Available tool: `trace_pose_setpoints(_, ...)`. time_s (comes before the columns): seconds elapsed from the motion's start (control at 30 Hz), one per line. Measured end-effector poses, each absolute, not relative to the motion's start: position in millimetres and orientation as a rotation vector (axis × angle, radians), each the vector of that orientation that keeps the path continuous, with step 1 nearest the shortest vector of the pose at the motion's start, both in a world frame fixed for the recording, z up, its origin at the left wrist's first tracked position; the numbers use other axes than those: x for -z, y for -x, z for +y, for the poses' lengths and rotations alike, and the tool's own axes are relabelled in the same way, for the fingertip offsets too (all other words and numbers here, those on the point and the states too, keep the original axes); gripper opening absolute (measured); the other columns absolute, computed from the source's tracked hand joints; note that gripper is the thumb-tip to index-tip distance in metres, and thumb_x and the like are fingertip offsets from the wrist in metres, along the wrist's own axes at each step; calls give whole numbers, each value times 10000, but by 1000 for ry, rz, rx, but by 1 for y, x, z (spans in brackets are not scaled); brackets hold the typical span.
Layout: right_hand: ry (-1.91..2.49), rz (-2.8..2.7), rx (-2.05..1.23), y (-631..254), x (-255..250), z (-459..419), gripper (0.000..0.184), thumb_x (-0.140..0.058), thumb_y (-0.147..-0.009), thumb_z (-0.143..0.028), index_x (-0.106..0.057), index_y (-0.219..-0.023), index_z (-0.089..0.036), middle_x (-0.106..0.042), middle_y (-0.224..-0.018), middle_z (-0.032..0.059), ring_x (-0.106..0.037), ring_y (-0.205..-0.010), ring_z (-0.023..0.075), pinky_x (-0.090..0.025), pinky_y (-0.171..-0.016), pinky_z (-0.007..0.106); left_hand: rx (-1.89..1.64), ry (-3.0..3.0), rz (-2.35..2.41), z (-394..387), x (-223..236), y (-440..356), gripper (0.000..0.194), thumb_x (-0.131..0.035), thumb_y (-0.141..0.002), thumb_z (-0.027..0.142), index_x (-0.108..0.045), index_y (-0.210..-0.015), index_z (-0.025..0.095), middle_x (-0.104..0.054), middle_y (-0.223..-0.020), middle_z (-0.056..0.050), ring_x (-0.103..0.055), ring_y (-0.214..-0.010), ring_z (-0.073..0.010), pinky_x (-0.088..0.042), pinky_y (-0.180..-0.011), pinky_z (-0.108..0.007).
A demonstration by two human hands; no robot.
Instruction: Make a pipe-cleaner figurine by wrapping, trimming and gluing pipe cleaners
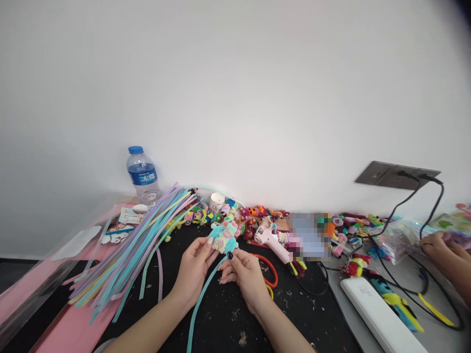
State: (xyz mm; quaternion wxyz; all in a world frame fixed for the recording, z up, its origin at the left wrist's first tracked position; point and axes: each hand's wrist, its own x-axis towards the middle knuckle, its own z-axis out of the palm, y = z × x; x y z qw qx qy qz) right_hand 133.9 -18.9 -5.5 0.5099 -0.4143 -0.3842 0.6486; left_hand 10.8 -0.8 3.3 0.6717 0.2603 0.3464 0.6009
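My left hand (pixel 195 269) is closed, its thumb and fingers gripping a small fuzzy pipe-cleaner figure (pixel 223 236) in turquoise, pink and pale yellow. A long turquoise pipe cleaner (pixel 200 304) runs down from the figure's underside toward the bottom of the view. Where that stem meets the figure, my right hand (pixel 246 277) pinches it, with a small black spot or cover at the thumb tip. A large bundle of pastel pipe cleaners (pixel 136 260) lies to the left of my left hand.
A pink glue gun (pixel 272 242) lies right of the figure. Behind stand a water bottle (pixel 142 174) and a paper cup (pixel 217 202) among finished figures (pixel 257 212). To the right are a white power strip (pixel 380 314), cables, a plastic bag (pixel 399 238) and another person's hand (pixel 443 250).
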Motion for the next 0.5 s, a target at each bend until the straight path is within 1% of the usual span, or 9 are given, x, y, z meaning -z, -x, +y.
trace_pose_setpoints(0.1,998,-920,-1562,-134,6,-19,312,-640,-737,-449,-552,-719,-150,-628,-657,34,-561,-452,99,-492,-468,227,-1344,-593,779,-2,-3,-12,175,-687,-740,287,-601,-788,142,-671,-858,-30,-634,-903,-155,-443,-965,-346)
trace_pose_setpoints(0.3,1008,-903,-1550,-134,9,-18,308,-639,-737,-439,-553,-690,-147,-623,-629,32,-556,-446,94,-487,-463,215,-1347,-607,791,-3,-2,-12,192,-698,-723,301,-605,-783,144,-671,-851,-30,-634,-923,-169,-454,-952,-338)
trace_pose_setpoints(0.5,1001,-897,-1555,-134,7,-18,276,-630,-744,-418,-561,-730,-151,-632,-657,36,-564,-458,100,-492,-474,226,-1374,-616,831,-3,-3,-11,207,-720,-691,305,-619,-767,141,-666,-843,-27,-630,-910,-169,-448,-956,-345)
